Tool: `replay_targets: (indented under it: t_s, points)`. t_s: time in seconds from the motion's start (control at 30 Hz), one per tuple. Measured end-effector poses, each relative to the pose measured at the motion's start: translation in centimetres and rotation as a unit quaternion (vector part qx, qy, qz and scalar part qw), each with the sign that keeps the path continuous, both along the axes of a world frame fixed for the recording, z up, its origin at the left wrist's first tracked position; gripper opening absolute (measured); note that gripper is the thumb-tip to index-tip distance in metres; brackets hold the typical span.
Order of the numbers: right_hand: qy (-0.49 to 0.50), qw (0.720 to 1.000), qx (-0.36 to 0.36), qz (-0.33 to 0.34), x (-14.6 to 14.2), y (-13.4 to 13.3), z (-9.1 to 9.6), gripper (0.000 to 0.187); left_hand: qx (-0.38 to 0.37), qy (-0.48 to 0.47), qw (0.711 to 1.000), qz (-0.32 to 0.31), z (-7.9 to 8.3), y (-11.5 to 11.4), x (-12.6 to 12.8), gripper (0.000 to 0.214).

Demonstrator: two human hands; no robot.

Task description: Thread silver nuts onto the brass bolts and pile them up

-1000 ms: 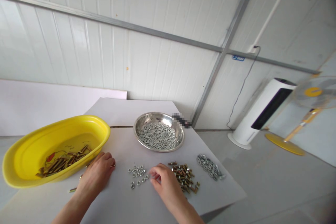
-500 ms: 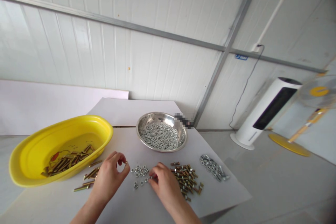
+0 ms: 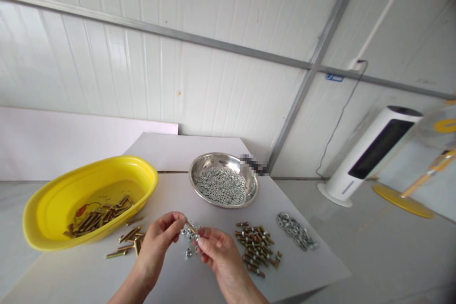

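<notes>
Slanting between pinched hands (image 3: 161,237) (image 3: 220,249), slim golden bolt (image 3: 191,227) in the left, silvery nut (image 3: 197,237) in the right.

Beyond the left hand (image 3: 162,236), a ribbed white panel wall (image 3: 213,95) rises, crossed by a grey metal rail (image 3: 213,43), with soft light shining off its panels. A pale board (image 3: 71,142) stands before it. A white table (image 3: 299,268) spreads beneath the right hand (image 3: 221,252); well to that hand's right, a white tower unit (image 3: 381,149) and yellow pedestal fan (image 3: 427,175) stand on grey floor (image 3: 392,242).
</notes>
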State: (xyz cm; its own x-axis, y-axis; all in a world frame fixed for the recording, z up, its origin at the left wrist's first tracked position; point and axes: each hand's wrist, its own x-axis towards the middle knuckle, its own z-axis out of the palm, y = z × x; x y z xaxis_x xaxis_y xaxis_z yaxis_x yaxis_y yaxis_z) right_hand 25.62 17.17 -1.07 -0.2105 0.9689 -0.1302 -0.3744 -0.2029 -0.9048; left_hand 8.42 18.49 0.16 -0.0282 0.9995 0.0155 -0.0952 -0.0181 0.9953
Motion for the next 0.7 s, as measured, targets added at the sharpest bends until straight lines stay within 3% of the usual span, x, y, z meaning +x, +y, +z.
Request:
replay_targets:
  t_s: [0.17, 0.37, 0.53, 0.7]
  points:
    - [0.087, 0.995, -0.053, -0.003, -0.4, -0.4, 0.5, 0.031, 0.020, -0.008, 1.000, -0.007, -0.1, 0.1, 0.4, 0.026]
    - [0.075, 0.996, -0.044, -0.037, 0.0, 0.0, -0.1, 0.033, 0.072, 0.079, 0.994, 0.003, 0.5, 0.1, 0.5, 0.021]
    - [-0.009, 0.996, 0.045, -0.076, 0.5, 0.8, -0.7, 0.035, 0.126, 0.151, 0.980, 0.023, 0.6, -0.3, 0.8, 0.017]
    - [-0.137, 0.970, 0.161, -0.122, 1.0, 1.0, -0.8, 0.032, 0.152, 0.183, 0.971, 0.031, 0.9, -0.5, 1.0, 0.015]
